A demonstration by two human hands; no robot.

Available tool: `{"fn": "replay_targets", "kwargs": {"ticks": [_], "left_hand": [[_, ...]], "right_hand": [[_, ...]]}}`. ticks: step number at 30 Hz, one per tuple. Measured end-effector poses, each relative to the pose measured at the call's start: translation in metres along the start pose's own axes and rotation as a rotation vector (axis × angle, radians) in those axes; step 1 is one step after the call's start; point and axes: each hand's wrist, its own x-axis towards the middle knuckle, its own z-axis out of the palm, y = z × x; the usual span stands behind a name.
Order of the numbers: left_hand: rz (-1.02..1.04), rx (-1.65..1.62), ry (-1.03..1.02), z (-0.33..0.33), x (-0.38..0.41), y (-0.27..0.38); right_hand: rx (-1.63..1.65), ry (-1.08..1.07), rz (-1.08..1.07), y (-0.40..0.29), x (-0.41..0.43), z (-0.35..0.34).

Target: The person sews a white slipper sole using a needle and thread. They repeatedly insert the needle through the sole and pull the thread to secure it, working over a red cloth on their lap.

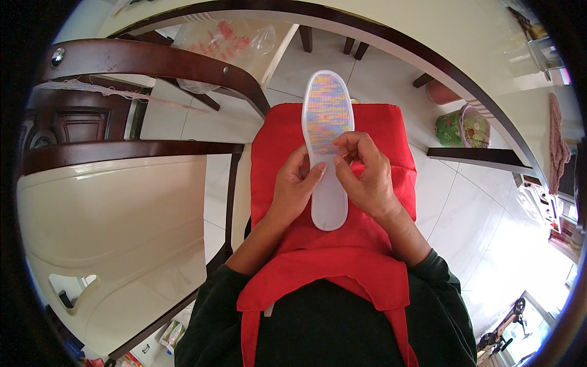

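Observation:
A white shoe insole (329, 192) lies lengthwise over my lap, on a red apron (275, 137). Multicoloured stitching in pink, yellow and blue fills its wide upper part, while the heel part is plain white mesh. My left hand (298, 179) grips the insole's left edge at the waist, thumb on top and fingers underneath. Over the right edge, at the lower border of the stitching, my right hand (364, 172) has thumb and index finger bent close together. Any needle or thread between those fingertips is too small to make out.
A cream table (412, 27) with a dark edge curves ahead. To the left stands a chair with a dark wooden frame (160, 59), strands of thread (101, 87) hanging on it. Beyond are a plastic bag (229, 41) and, at right, a green patterned bin (461, 126).

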Motion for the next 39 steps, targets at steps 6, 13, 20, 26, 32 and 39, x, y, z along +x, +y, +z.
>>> {"fn": "replay_targets", "kwargs": {"ticks": [6, 13, 20, 26, 32, 39], "left_hand": [[0.063, 0.000, 0.013, 0.003, 0.001, 0.001], [0.053, 0.029, -0.005, 0.002, -0.001, 0.002], [0.030, -0.003, 0.006, 0.003, -0.002, 0.003], [0.004, -0.011, 0.009, 0.003, -0.003, 0.003], [0.039, 0.051, 0.020, 0.004, -0.002, 0.001], [0.151, 0.304, 0.003, 0.012, -0.005, 0.012]], "right_hand": [[0.028, -0.008, 0.029, 0.000, 0.000, 0.001], [0.014, 0.001, 0.052, 0.001, 0.000, 0.001], [0.026, -0.012, 0.099, 0.000, 0.000, 0.001], [0.029, 0.007, 0.081, 0.003, -0.001, 0.002], [-0.123, -0.011, -0.003, -0.002, -0.001, 0.002], [-0.426, -0.027, -0.147, -0.009, 0.007, 0.009]]}}
